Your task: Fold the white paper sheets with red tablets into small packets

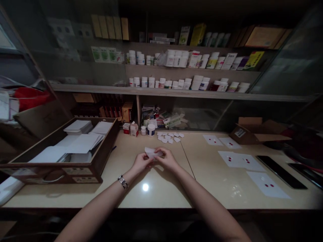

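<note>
Between my two hands, just above the table, is a piece of white paper (149, 152), partly folded. My left hand (142, 162) pinches its lower left side, and a metal watch sits on that wrist. My right hand (167, 158) grips the paper from the right with the fingers curled over it. Beyond the hands lies a group of small folded white paper packets (169, 137). On the right, several flat white paper sheets (267, 184) carry red and white tablets. Whether tablets are inside the held paper is hidden.
A wooden drawer (98, 168) with stacks of white paper stands on the left. Small bottles (151, 130) and a red-and-white box (134, 129) line the back. At right are a black phone (281, 171) and an open cardboard box (248, 134). Shelves of medicine bottles rise behind.
</note>
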`<state>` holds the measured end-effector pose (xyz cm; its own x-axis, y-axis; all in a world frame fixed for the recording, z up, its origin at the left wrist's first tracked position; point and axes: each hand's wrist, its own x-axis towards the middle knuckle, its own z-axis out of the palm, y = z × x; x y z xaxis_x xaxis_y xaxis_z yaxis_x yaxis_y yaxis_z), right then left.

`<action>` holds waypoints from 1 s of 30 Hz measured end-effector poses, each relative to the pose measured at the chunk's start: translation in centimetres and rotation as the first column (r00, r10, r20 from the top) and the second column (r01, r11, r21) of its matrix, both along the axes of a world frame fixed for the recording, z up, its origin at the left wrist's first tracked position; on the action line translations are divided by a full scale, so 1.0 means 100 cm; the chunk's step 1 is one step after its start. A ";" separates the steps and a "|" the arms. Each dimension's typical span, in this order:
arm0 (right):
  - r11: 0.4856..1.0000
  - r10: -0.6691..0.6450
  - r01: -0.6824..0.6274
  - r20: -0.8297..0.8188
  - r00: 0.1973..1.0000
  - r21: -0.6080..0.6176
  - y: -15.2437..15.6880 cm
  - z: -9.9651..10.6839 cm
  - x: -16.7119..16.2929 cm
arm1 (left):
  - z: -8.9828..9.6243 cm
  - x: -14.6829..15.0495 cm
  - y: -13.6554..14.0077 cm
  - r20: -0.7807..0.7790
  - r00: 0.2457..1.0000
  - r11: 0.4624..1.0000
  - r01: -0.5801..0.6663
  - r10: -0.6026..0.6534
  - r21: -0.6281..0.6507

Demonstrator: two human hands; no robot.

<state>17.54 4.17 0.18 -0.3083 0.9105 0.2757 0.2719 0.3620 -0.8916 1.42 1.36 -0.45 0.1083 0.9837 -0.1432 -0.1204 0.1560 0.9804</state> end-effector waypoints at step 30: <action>0.999 0.005 -0.002 0.043 0.999 -0.051 0.004 -0.003 0.003 | 0.010 -0.003 -0.005 -0.164 0.985 0.993 -0.040 0.057 0.107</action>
